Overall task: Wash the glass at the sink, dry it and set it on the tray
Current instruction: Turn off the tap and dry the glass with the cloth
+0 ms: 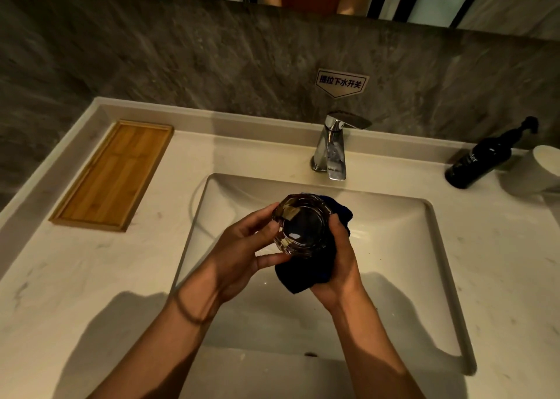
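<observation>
We have both forearms bare from the near edge of the view up to the hands, with no sleeves showing anywhere along them. Round our left wrist sits a thin dark band [188,315], narrow as a hair tie, lying in a loose loop across the wrist. Our left hand [242,254] carries no ring or glove that we can make out. Our right hand [341,265] is likewise bare, and its wrist has nothing on it. Our fingernails look short and unpainted where they show.
</observation>
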